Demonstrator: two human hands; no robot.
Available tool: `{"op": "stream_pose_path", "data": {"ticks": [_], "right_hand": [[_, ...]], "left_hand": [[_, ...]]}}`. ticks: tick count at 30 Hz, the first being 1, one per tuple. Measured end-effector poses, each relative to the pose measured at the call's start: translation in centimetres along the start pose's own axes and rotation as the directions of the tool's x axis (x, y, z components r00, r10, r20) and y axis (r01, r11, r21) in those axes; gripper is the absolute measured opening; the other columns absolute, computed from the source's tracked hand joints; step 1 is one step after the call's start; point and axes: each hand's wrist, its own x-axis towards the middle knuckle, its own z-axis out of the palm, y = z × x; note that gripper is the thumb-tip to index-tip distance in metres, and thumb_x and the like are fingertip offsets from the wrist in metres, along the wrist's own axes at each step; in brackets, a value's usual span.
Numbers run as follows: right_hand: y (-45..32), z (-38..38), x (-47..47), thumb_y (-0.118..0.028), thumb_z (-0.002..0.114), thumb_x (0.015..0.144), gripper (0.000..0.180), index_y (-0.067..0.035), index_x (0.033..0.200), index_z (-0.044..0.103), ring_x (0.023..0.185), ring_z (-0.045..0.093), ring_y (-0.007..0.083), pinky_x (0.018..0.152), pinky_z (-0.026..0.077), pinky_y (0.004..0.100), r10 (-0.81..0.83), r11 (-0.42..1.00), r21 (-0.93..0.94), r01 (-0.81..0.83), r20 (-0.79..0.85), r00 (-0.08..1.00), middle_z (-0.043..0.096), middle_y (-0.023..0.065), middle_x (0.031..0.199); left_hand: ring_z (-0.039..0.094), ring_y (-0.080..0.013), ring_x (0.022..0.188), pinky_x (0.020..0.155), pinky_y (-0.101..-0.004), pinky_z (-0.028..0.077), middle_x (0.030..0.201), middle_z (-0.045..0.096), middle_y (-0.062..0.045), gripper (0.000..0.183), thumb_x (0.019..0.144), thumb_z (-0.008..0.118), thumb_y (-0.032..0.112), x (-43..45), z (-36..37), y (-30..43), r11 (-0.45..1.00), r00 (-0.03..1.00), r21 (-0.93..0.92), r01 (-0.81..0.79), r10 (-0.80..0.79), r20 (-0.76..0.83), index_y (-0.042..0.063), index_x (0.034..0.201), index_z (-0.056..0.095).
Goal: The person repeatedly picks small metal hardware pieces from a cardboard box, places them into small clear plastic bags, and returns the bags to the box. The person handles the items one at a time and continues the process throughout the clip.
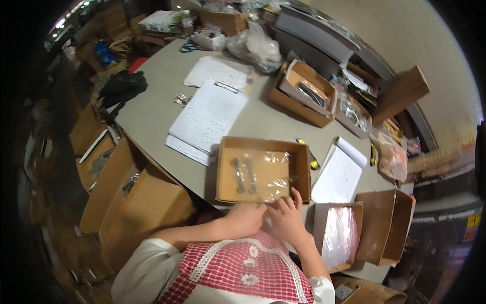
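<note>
Directly before me lies an open cardboard box (302,152). Inside it are clear plastic bags (279,182) and two slim metal parts (245,174), which show through shiny film. My left hand (247,219) is at the box's near edge, its fingers curled in a pinch. Close against it is my right hand (286,218), with thumb and fingers bent and one finger raised over the box rim. A bit of clear plastic (268,221) shows between the two hands, pinched by both. Its full shape is hidden by the fingers and blur.
A clipboard with papers (209,117) lies beyond the box. To the right are a notepad (338,174), a utility knife (313,162), a box of clear bags (339,235) and another cardboard box (379,224). Large open cartons (144,205) stand left, beside the table edge.
</note>
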Motion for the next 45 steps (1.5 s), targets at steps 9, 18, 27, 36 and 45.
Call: {"op": "stream_pose_path", "data": {"ticks": [9,18,27,36,45], "right_hand": [[-1.6,-2.4,-1.1,-0.003,0.069,0.073,0.032,-0.010,0.104,0.074,0.110,0.059,0.0290,0.123,0.017,0.0664,0.179,0.978,-0.109,-0.177,0.001,0.984,0.062,0.0088,0.098],[-0.4,0.8,-0.4,-0.005,0.070,0.077,0.046,-0.001,0.122,0.063,0.109,0.056,0.0330,0.115,0.031,0.0585,0.151,0.982,0.115,-0.147,-0.025,0.988,0.063,0.0135,0.102],[0.2,3.4,-2.8,-0.025,0.069,0.092,0.050,-0.007,0.138,0.063,0.128,0.055,0.0457,0.112,0.041,0.0539,0.290,0.870,0.401,-0.288,0.057,0.955,0.060,0.0271,0.135],[1.4,6.8,-3.1,-0.012,0.069,0.096,0.033,-0.003,0.128,0.069,0.080,0.067,0.0311,0.072,0.055,0.0397,0.231,0.667,0.694,-0.270,0.152,0.961,0.068,0.0182,0.108],[1.5,7.5,-0.9,-0.011,0.068,0.096,0.033,-0.003,0.128,0.070,0.079,0.067,0.0298,0.073,0.055,0.0388,0.267,0.728,0.617,-0.299,0.146,0.953,0.069,0.0168,0.108]], "left_hand": [[0.065,-0.0356,0.085,0.072,-0.0438,0.055,0.093,0.062,-0.016,0.017,0.083,0.065,0.006,2.6,-0.6,-0.7,0.946,0.879,0.145,-0.290,0.323,-0.350,0.001,0.098,0.060],[0.063,-0.0394,0.098,0.084,-0.0476,0.053,0.099,0.062,-0.017,0.022,0.086,0.060,0.006,0.9,-0.5,-1.4,0.973,0.951,-0.107,-0.204,0.171,-0.257,0.001,0.108,0.059],[0.068,-0.0363,0.084,0.073,-0.0428,0.055,0.090,0.064,-0.014,0.015,0.092,0.068,0.011,-1.1,1.6,-3.3,0.979,0.914,0.058,-0.197,0.204,-0.351,0.005,0.104,0.061],[0.072,-0.0305,0.077,0.064,-0.0409,0.056,0.083,0.071,-0.009,0.017,0.098,0.066,0.020,-0.9,3.3,-4.8,0.984,0.932,-0.036,-0.172,0.151,-0.329,0.009,0.111,0.064],[0.071,-0.0292,0.097,0.082,-0.0411,0.058,0.120,0.072,-0.010,0.019,0.094,0.064,0.020,0.4,2.7,-4.9,0.928,0.839,0.104,-0.358,0.368,-0.402,0.012,0.108,0.075]]}}
